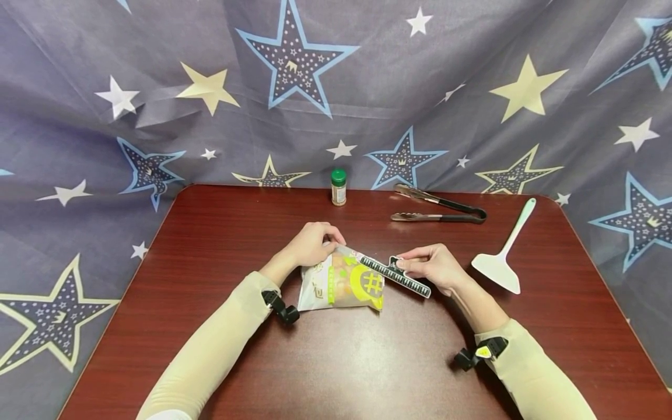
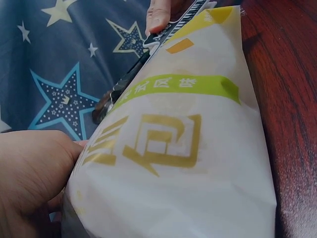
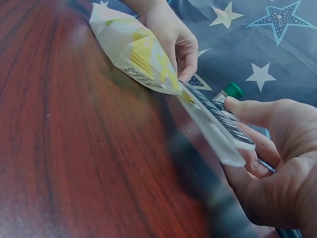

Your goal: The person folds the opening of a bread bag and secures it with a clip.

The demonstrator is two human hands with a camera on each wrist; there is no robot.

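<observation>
A white and yellow food bag (image 1: pixel 341 283) with green and gold print stands in the middle of the table. My left hand (image 1: pixel 314 244) pinches its upper left edge; in the left wrist view the fingertips are hidden behind the bag (image 2: pixel 168 163). My right hand (image 1: pixel 434 267) pinches the small black tab of a long bag clip (image 1: pixel 396 275) printed with piano keys. The clip lies along the bag's top edge, its right end sticking out past the bag. In the right wrist view, the two bars of the clip (image 3: pixel 218 121) stand apart at the near end.
A green-capped seasoning bottle (image 1: pixel 338 188) stands at the table's back edge. Metal tongs (image 1: pixel 441 211) with black handles lie at the back right. A white spatula (image 1: pixel 501 262) lies right of my right hand. A star-printed cloth (image 1: pixel 294 70) hangs behind the table.
</observation>
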